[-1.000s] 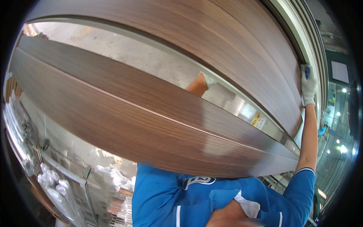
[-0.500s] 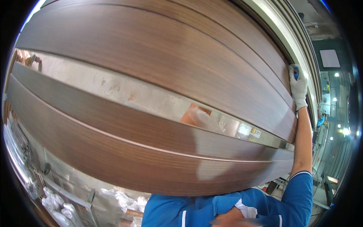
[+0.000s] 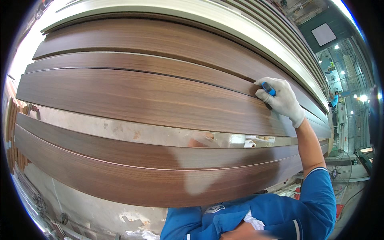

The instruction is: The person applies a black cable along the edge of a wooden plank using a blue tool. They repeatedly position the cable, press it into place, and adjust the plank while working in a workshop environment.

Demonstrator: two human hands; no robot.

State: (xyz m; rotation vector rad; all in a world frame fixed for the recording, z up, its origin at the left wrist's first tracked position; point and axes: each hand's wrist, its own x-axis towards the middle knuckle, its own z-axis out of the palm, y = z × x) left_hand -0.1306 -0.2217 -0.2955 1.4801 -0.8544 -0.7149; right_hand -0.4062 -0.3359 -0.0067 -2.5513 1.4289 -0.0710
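Observation:
My right hand, in a white glove, is closed round a small blue tool whose kind I cannot make out. The hand rests over the dark brown wood-grain panel, near the seam along its far part. Another brown panel lies just beyond. Nearer my body, a brown panel with a pale line along it stretches from left to right. My left hand is out of view.
Long pale profiles are lined up beyond the panels. Between the brown panels, a gap shows the grey floor. A fan stands at the right. Farther right, a person in blue is visible in the workshop.
My right hand, still holding the blue tool, has come left from the panels' right end to over the brown panel. The view has turned, showing more of the far profiles.

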